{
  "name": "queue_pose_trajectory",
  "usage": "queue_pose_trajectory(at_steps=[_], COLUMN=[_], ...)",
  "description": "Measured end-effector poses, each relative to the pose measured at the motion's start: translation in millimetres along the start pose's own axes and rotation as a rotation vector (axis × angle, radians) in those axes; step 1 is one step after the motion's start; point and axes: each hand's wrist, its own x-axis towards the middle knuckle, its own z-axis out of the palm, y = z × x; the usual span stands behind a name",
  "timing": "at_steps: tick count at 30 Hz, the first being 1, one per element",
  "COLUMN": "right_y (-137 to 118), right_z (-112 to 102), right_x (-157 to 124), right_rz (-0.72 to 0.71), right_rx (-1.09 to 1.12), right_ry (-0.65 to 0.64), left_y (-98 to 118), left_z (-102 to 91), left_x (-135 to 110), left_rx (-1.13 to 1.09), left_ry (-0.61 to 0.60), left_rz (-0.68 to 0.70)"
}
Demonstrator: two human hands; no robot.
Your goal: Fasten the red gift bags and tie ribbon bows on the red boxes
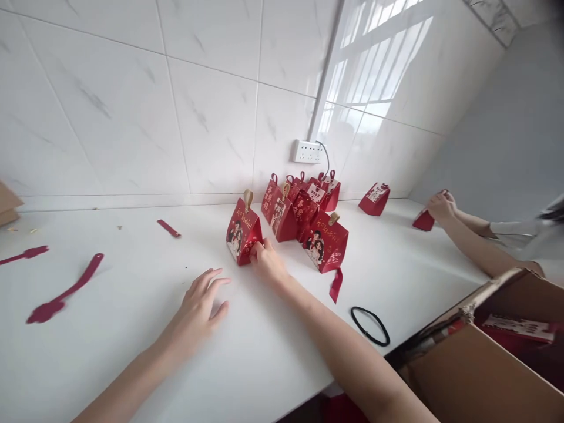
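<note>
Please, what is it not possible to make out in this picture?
All in the head view:
End panel of the red triangular paper box: partly covered by the right hand, which also hides its own grip.
Top of the far-right red paper box: covered by a co-worker's hands.
Open brown cardboard carton: cut off by the right edge; its walls hide the bottom.

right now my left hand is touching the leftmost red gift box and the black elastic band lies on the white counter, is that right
Wrong hand: the head view shows your right hand touching the leftmost red gift box. The black elastic band does lie on the white counter.
</note>
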Motion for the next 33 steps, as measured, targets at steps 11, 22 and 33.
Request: queue_pose_trajectory(at_steps=[11,22,33], right_y=[6,10,56], right_z=[-17,12,-125], right_x=[2,12,-21], right_rz=[0.053,-0.209,0.398], right_rx=[-0.115,-0.043,-0.003], right_ry=[0.171,-0.03,0.758], left_y=[-11,9,10], left_z=[14.4,18.3,16.8], left_x=[-5,-10,-12], left_rx=[-0.009,-0.028,-0.068], left_ry=[0.008,0.157,0.124], left_rz=[0.008,-0.024,-0.046])
